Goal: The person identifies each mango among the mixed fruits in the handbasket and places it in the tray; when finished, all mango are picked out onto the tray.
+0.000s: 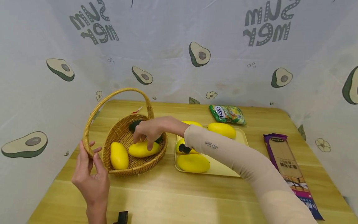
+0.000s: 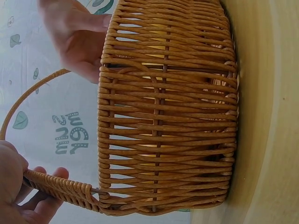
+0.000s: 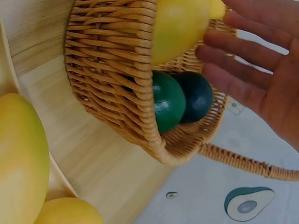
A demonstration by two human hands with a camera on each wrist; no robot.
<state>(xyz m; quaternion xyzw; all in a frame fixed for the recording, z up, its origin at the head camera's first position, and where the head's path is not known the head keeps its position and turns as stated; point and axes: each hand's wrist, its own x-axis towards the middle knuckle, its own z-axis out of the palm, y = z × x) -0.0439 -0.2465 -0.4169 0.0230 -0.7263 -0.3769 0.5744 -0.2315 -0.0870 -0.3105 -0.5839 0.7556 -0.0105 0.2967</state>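
Avocado-print cloth (image 1: pixel 170 46) walls in the back and sides of my wooden desk (image 1: pixel 156 199). My left hand (image 1: pixel 90 177) grips the handle (image 1: pixel 127 89) of the wicker basket (image 1: pixel 137 170) near its base, thumb on one side and fingers on the other. My right hand (image 1: pixel 149 129), reaching across in a pale sleeve (image 1: pixel 237 155), hovers over the basket with its fingers loose and extended, right at a mango (image 1: pixel 144 150); I cannot tell whether they touch it. That mango lies inside the basket, near a second mango (image 1: pixel 119 155) and two dark green fruits (image 3: pixel 168 102). Just right of the basket, a tray (image 1: pixel 221 165) carries four more mangoes (image 1: pixel 193 163), one with a black patch. Behind the tray lies a green candy bag (image 1: pixel 227 114); a long purple packet (image 1: pixel 288 165) lies farther right. Behind the basket is a lollipop (image 1: pixel 136 110).
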